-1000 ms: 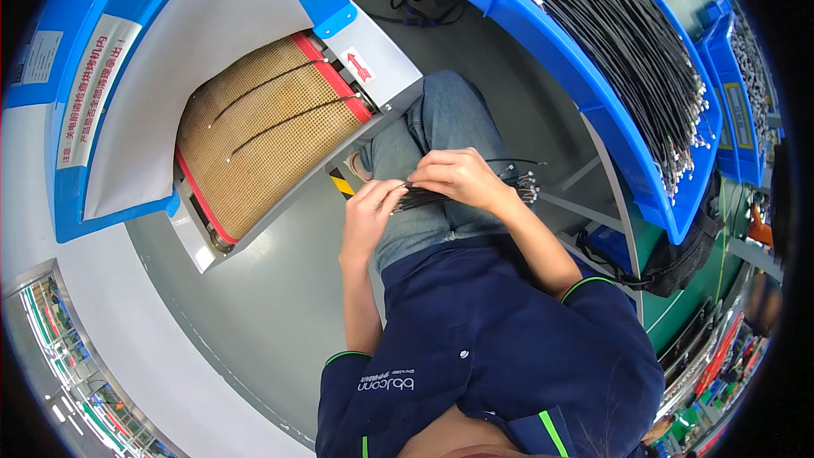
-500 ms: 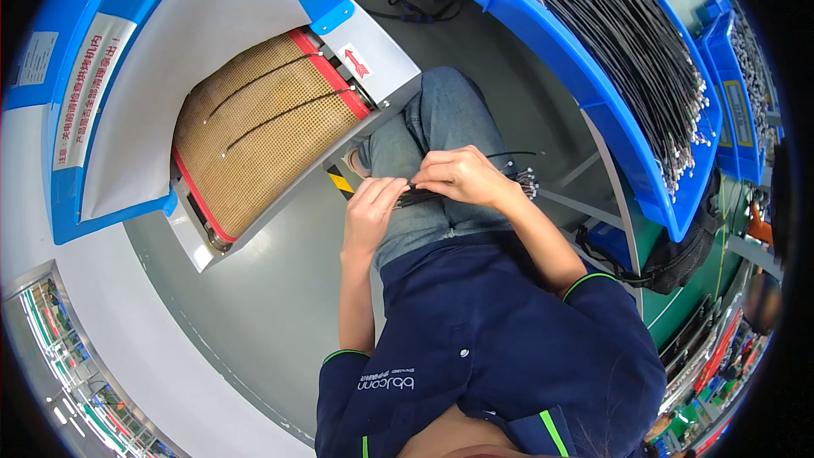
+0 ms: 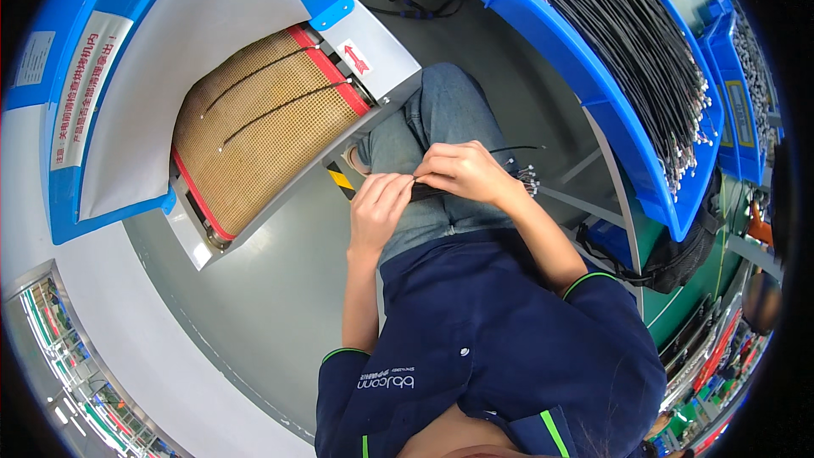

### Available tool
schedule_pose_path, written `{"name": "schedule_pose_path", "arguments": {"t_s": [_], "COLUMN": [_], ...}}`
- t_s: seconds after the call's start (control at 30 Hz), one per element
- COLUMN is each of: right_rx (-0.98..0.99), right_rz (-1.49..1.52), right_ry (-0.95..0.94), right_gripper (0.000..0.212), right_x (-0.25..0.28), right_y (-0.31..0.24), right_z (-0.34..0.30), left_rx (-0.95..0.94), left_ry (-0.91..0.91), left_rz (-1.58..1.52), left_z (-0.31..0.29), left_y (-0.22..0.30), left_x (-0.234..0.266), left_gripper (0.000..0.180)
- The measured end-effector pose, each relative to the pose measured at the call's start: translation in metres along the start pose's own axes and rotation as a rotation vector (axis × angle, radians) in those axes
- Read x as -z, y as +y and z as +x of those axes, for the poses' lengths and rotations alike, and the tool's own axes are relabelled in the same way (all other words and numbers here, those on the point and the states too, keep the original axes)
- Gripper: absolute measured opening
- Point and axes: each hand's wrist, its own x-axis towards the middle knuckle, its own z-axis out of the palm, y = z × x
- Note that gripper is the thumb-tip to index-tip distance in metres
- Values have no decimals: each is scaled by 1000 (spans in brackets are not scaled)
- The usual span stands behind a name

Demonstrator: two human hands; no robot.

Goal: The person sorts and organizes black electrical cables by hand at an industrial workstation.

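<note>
Over my lap, my left hand [image 3: 376,208] and my right hand [image 3: 465,175] meet fingertip to fingertip. Both are closed in a pinch on a thin black cable [image 3: 519,148], whose free end sticks out to the right past my right hand. The pinched part is mostly covered by my fingers. Beneath the hands, a bundle of black cables with small pale connectors [image 3: 527,178] lies across my thighs, partly hidden by my right hand and forearm.
At the left, a machine's mesh conveyor belt [image 3: 246,161] with red edges carries two black cables [image 3: 280,108] under a blue and white hood [image 3: 195,34]. A large blue bin [image 3: 585,93] full of black cables stands at the right. Another blue bin [image 3: 736,110] is behind it.
Both cables on the belt have shifted slightly up the picture. My left hand has moved a little up and right, closer against my right hand's fingertips.
</note>
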Motion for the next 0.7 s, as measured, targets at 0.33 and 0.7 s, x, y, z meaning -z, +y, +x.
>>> {"name": "schedule_pose_path", "arguments": {"t_s": [0.33,0.7], "right_rx": [-76,-41], "right_rz": [113,-64], "right_ry": [-32,-52], "right_gripper": [12,10], "right_x": [5,18], "right_y": [8,20], "right_z": [-5,-6], "left_rx": [12,46], "left_ry": [41,13], "left_rz": [28,145], "left_z": [0,0], "left_y": [-5,-14], "left_x": [0,12], "left_gripper": [16,14]}}
